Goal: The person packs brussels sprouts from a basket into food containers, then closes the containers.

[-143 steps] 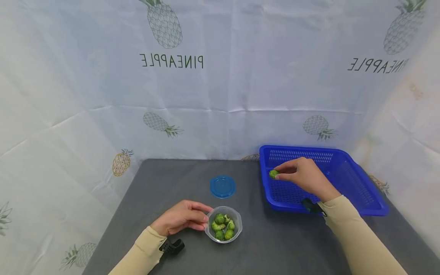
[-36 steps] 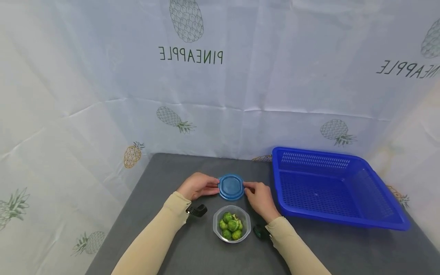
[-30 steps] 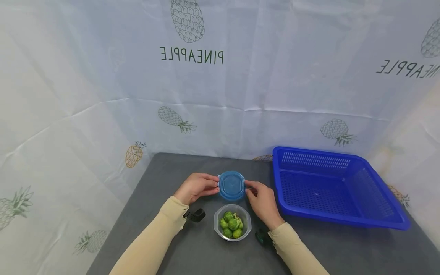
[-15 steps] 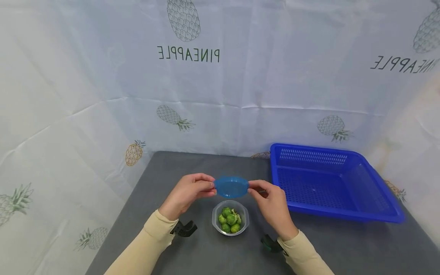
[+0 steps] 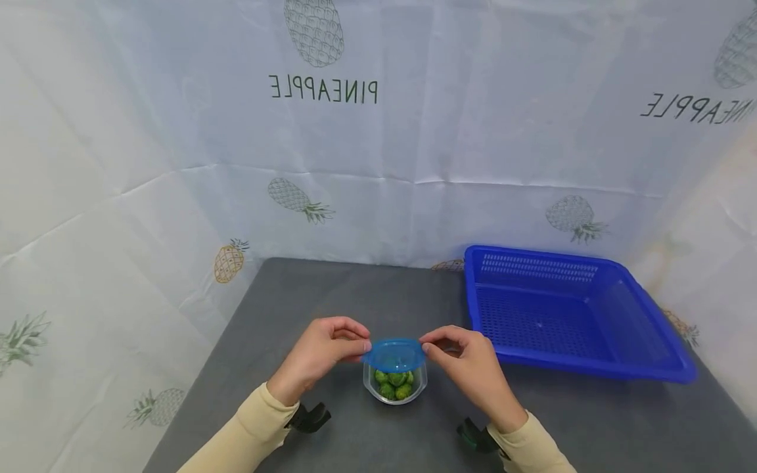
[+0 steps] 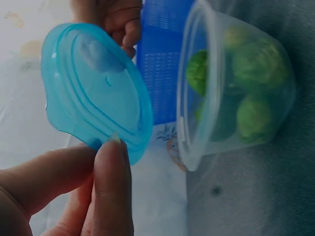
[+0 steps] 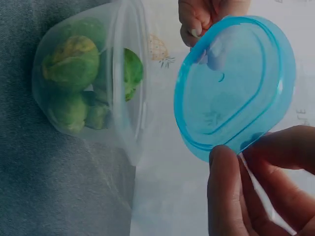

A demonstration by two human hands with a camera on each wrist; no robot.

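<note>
A translucent blue lid [image 5: 394, 355] hangs tilted just above a clear plastic container [image 5: 395, 399]. My left hand [image 5: 322, 351] pinches the lid's left edge between thumb and fingers, and my right hand [image 5: 464, 364] pinches its right edge. Several Brussels sprouts [image 5: 395, 386] fill the container, partly hidden behind the lid in the head view. Both wrist views show a gap between the lid [image 6: 98, 88] and the container's rim [image 7: 120, 73]; the two do not touch.
A blue perforated basket [image 5: 544, 322] stands at the back right of the dark grey table [image 5: 331, 282]. A white cloth printed with pineapples [image 5: 384, 144] hangs behind the table and along its sides.
Earlier, my right hand held a sprout over the basket while my left touched the container. Since then both hands have lifted the lid off the table and brought it nearer, over the container.
</note>
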